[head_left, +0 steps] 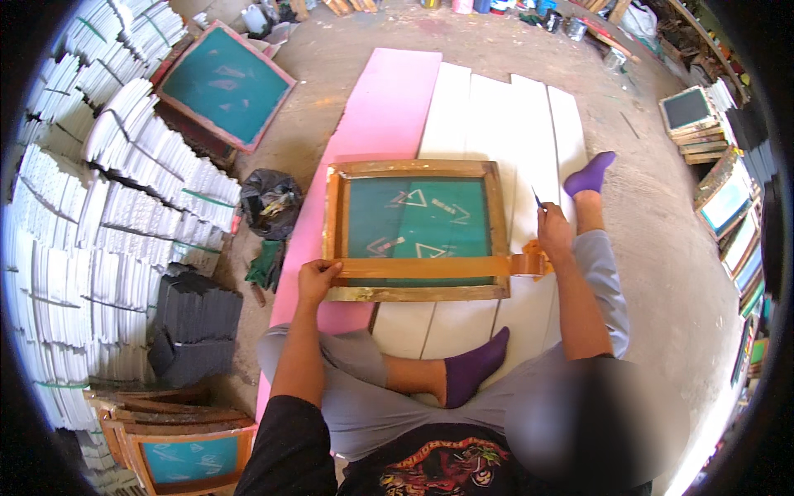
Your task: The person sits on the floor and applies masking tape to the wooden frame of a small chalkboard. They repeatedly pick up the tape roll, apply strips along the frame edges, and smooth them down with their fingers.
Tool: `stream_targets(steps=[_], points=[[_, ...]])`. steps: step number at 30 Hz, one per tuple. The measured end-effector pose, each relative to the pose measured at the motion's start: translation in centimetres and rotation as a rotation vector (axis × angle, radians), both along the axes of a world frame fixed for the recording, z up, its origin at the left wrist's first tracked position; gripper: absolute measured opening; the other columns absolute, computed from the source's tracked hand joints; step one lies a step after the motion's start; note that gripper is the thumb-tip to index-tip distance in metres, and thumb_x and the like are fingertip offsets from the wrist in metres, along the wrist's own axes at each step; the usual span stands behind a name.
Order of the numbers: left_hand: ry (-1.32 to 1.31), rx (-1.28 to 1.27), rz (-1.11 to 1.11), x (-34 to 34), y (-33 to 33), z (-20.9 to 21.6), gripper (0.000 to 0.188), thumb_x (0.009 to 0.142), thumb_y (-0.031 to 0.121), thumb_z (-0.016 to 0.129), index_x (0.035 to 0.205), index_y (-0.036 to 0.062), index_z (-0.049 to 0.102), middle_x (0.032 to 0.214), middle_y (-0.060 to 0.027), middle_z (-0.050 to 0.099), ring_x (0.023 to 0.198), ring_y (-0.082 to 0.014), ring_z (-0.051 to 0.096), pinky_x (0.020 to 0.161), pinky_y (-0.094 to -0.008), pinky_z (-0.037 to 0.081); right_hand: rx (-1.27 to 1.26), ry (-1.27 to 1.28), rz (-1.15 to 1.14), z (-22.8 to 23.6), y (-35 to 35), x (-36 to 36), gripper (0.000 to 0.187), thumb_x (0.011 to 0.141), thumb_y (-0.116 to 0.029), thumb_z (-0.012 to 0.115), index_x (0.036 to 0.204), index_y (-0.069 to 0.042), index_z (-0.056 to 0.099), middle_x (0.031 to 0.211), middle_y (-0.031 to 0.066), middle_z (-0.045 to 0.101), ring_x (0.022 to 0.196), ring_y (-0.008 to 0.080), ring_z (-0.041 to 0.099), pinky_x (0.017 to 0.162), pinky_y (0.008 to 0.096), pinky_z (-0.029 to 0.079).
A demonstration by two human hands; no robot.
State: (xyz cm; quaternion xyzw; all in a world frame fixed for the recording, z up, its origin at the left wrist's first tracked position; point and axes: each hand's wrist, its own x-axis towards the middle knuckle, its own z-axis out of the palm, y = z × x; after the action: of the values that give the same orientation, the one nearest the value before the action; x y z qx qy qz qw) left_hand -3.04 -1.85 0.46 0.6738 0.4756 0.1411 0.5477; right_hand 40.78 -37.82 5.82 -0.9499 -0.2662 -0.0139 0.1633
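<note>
A wooden-framed screen (500,215) with green mesh and pale triangle marks lies in front of me. A strip of brown packing tape (422,267) runs across its near part, from the left side to a tape roll (528,264) at the right edge. My left hand (318,281) is closed on the tape's left end, over the frame's left side. Just beyond the roll, my right hand (554,228) grips a thin, dark, pointed tool (536,197), tip upward; its exact kind is unclear. Orange crumpled material (542,252) shows around the roll.
Pink (383,99) and white boards (488,107) lie beneath the screen and me. Bundled white stacks (58,281) line the left, with a black bag (270,202) beside them. Other framed screens stand at far left (227,83), lower left (190,459) and right (686,107).
</note>
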Motion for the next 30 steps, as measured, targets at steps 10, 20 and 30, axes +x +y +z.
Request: stream_targets(steps=[10, 20, 30], points=[[0.012, -0.007, 0.019, 0.0, 0.2, -0.4, 0.027, 0.088, 0.018, 0.082, 0.095, -0.0070, 0.076, 0.074, -0.0094, 0.072, 0.058, -0.0136, 0.064, 0.051, -0.0290, 0.051, 0.348, 0.130, 0.156, 0.2, -3.4, -15.0, 0.049, 0.096, -0.014, 0.064, 0.142, -0.005, 0.052, 0.092, 0.0224, 0.071, 0.086, 0.0413, 0.070, 0.078, 0.0487, 0.055], [0.044, 0.041, 0.025, 0.0, 0.0, 0.3, 0.026, 0.087, 0.020, 0.083, 0.090, -0.0050, 0.077, 0.069, -0.0075, 0.070, 0.056, -0.0118, 0.062, 0.050, -0.0288, 0.049, -0.021, 0.367, 0.056, 1.2, -1.8, -16.9, 0.054, 0.095, -0.010, 0.058, 0.148, -0.009, 0.049, 0.098, 0.0272, 0.070, 0.092, 0.0464, 0.067, 0.083, 0.0551, 0.053], [0.038, 0.033, 0.036, -0.4, 0.5, -1.1, 0.026, 0.087, 0.019, 0.083, 0.087, -0.0056, 0.076, 0.063, -0.0056, 0.066, 0.050, -0.0114, 0.057, 0.047, -0.0283, 0.045, -0.019, 0.361, 0.062, -0.2, -1.7, -16.8, 0.052, 0.095, -0.008, 0.056, 0.146, -0.005, 0.050, 0.099, 0.0278, 0.070, 0.092, 0.0456, 0.068, 0.085, 0.0547, 0.053]])
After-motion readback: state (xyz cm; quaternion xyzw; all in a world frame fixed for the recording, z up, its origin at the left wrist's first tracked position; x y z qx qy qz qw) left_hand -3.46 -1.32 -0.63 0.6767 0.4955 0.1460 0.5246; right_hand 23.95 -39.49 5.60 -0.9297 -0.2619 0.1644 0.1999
